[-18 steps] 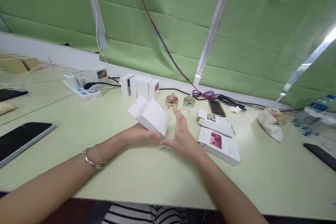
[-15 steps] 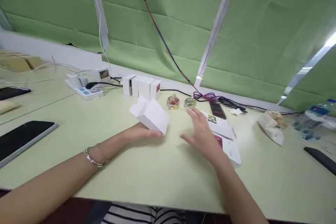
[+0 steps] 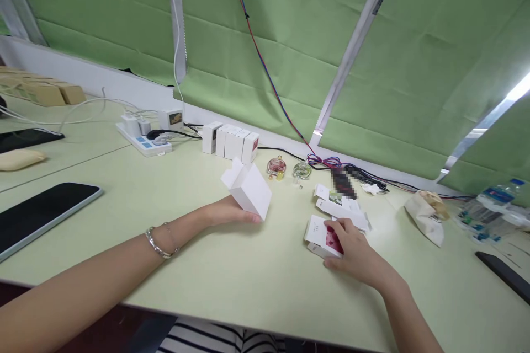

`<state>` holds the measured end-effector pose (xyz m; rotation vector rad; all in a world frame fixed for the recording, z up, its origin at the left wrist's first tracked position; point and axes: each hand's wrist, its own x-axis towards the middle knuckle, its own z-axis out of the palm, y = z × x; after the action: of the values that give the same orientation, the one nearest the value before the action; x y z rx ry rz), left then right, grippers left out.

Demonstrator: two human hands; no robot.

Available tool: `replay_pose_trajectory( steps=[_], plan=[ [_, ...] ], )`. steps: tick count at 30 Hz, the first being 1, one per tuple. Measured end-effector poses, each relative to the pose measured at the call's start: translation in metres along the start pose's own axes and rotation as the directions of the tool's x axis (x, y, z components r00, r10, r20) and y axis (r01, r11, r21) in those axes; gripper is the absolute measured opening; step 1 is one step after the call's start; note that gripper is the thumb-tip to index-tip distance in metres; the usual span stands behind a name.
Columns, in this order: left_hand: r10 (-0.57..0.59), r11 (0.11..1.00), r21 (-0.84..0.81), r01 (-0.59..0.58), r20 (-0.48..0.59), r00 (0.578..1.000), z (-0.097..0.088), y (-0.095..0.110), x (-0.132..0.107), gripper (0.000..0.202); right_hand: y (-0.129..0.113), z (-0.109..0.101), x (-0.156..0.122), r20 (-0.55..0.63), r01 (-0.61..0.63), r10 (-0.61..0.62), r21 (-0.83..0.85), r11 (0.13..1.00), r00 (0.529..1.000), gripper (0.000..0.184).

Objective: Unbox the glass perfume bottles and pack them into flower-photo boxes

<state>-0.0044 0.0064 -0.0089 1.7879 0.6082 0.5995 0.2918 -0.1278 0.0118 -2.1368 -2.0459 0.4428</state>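
Note:
A white cardboard box [image 3: 252, 192] with raised flaps at its upper end is tilted in my left hand [image 3: 232, 212], the thumb along its lower edge. My right hand [image 3: 356, 251] grips another white box [image 3: 317, 233] lying on the table, which has a pink picture on top; fingers are on its top and the thumb is at its near side. Just behind lies a white box with a green picture [image 3: 343, 210], its end flaps out. Farther back stand a round glass bottle with pink contents [image 3: 276, 165] and one with green contents [image 3: 302, 170], small gold and clear pieces beside them.
Several white boxes [image 3: 234, 143] stand in a row by the wall. A power strip [image 3: 144, 143] with plugs is at the back left, a phone [image 3: 49, 215] at the left. Bundled cables [image 3: 364, 176], a cloth pouch [image 3: 423, 218] and water bottles [image 3: 497, 198] are to the right.
My right hand has come down and right onto the box with the pink picture and closed on it. My left hand keeps its hold on the tilted white box. The view has shifted slightly.

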Motion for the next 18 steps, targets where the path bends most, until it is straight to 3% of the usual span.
replay_pose_trajectory(
  steps=[6, 11, 14, 18],
  plan=[
    [0.025, 1.0, -0.004, -0.025, 0.033, 0.999, -0.001, 0.001, -0.001, 0.051, -0.033, -0.001, 0.026, -0.034, 0.201, -0.198, 0.124, 0.972, 0.98, 0.075],
    [0.141, 0.987, -0.092, -0.129, 0.136, 0.981, 0.001, 0.005, -0.002, 0.057, -0.07, 0.001, 0.062, -0.237, 0.474, -0.415, 0.332, 0.815, 0.878, 0.093],
    [0.217, 0.967, -0.169, -0.188, 0.168, 0.962, 0.0, 0.007, -0.002, 0.058, -0.085, 0.007, 0.07, -0.237, 0.516, -0.461, 0.301, 0.802, 0.855, 0.096],
    [0.225, 0.96, -0.203, -0.193, 0.151, 0.963, -0.003, 0.008, -0.001, 0.055, -0.088, 0.014, 0.062, -0.202, 0.499, -0.46, 0.236, 0.834, 0.865, 0.096]
  ],
)
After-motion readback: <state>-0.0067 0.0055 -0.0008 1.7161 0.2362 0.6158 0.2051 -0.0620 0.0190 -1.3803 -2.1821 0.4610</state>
